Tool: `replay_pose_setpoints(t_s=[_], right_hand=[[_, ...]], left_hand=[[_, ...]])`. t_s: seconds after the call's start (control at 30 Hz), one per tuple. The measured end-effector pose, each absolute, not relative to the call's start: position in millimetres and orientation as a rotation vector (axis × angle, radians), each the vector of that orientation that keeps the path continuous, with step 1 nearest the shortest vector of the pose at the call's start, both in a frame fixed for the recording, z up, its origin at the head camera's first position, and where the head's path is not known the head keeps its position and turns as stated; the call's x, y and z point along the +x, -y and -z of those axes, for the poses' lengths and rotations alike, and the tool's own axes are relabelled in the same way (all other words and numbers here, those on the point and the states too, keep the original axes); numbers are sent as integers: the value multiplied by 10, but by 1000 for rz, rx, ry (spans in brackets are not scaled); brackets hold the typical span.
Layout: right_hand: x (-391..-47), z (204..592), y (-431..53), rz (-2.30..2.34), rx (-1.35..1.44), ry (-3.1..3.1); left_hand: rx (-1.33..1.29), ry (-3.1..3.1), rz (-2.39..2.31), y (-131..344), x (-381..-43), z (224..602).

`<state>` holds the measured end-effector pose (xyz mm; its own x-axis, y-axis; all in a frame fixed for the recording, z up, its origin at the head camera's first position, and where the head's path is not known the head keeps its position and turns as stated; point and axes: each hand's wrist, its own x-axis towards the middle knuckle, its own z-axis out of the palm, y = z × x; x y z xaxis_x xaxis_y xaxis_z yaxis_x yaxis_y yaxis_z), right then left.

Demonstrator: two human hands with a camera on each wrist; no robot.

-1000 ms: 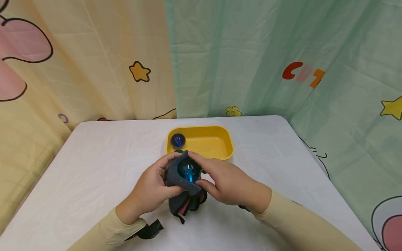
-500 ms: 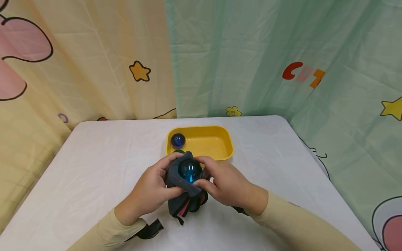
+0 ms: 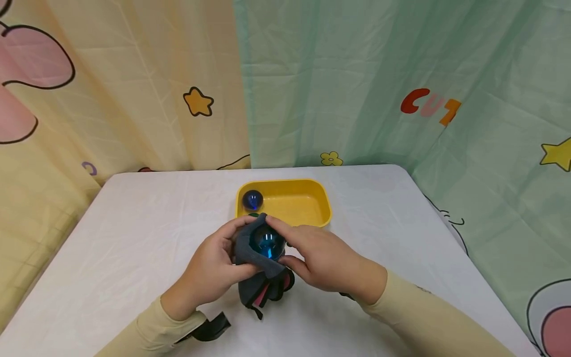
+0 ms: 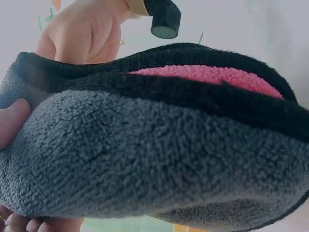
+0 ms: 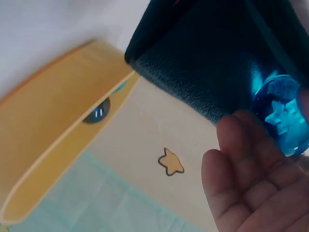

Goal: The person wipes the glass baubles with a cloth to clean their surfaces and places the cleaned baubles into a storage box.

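A clear light-blue glass ball (image 3: 267, 243) sits in a folded grey towelling cloth (image 3: 251, 245) with black edging and pink layers. My left hand (image 3: 213, 267) grips the cloth from the left, thumb across its front, so that it wraps the ball's left side and underside. From the right, my right hand (image 3: 327, 258) holds the ball, index finger over its top at the cloth's edge and thumb low on its side. The left wrist view is mostly filled by the cloth (image 4: 145, 150). In the right wrist view the ball (image 5: 282, 116) shows beside my right fingers (image 5: 241, 150).
Just beyond my hands, a yellow tray (image 3: 323, 203) stands on the white table (image 3: 169, 218). In its left end lie a dark-blue ball (image 3: 253, 200) and a green one (image 3: 254, 214), the latter mostly hidden. Patterned curtains (image 3: 321, 84) hang behind the table.
My right fingers drew back to the ball's right side, then reached over its top again. The ball and cloth shifted slightly left. My left hand kept its grip.
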<state>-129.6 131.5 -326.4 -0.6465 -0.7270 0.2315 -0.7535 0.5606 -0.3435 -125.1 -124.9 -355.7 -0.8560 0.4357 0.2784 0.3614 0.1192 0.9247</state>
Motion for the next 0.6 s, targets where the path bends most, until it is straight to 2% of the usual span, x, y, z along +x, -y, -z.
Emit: replay_pose_setpoints(t_s=[0.27, 0.5, 0.6], right_hand=[[-1322, 3256, -1323, -423, 1275, 2538], [-1315, 3331, -1249, -1073, 1093, 2849], [-1323, 3362, -1242, -1155, 1060, 2890]], left_hand=[[822, -2288, -1863, 1259, -1240, 3529], [798, -2290, -1836, 1244, -1232, 3555], [790, -2307, -1826, 1247, -1234, 3568]])
